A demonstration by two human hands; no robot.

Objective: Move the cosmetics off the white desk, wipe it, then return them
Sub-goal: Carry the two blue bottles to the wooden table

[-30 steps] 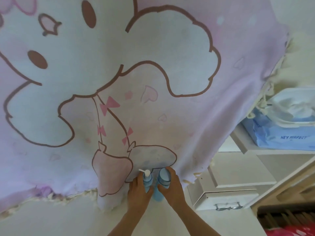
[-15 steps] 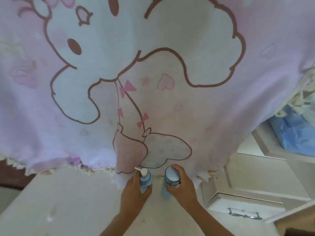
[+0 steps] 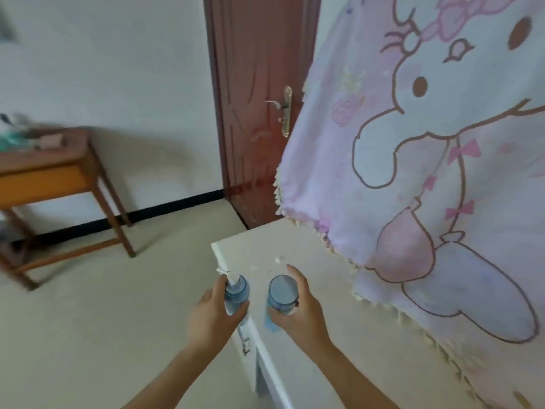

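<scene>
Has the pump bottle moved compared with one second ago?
Yes. The pump bottle in the left hand has come away from the pink cloth, toward the desk's left edge.

White walls, red-brown door (image 3: 259, 113), wooden side table (image 3: 56, 172) (blurred), pale floor (image 3: 103, 305).

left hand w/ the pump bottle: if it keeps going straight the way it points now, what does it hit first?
Likely nothing close. The left hand, gripping the blue pump bottle, sits at the white desk corner, pointing up-frame along its edge. Beyond is open floor, then the brown door. Depth is unclear.
</scene>
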